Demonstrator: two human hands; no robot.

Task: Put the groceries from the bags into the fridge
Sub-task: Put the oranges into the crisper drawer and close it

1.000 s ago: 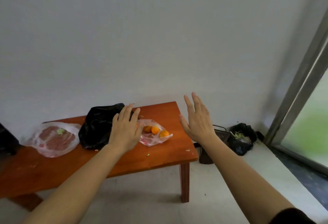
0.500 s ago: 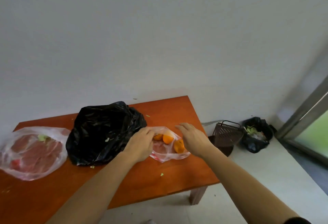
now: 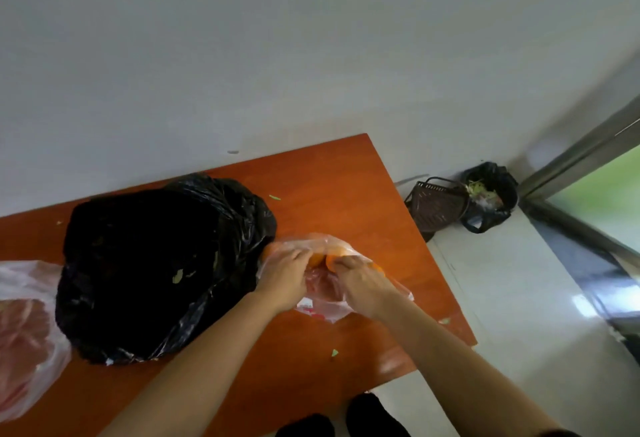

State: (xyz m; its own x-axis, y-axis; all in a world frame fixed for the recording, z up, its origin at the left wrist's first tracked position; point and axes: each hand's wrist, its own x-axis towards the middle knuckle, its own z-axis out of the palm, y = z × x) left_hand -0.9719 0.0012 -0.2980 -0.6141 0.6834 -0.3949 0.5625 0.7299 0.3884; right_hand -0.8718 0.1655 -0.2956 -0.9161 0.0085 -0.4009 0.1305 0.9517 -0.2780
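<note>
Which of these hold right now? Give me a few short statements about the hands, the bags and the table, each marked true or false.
1. The left hand and the right hand both grip the clear bag with curled fingers. True.
2. The black bag lies to the right of the clear bag. False: it lies to its left.
3. A second clear bag, holding something red, lies at the left edge of the view. True.
4. The oranges lie loose on the table. False: they are inside the clear bag.
5. The fridge stands open beside the table. False: no fridge is in view.
</note>
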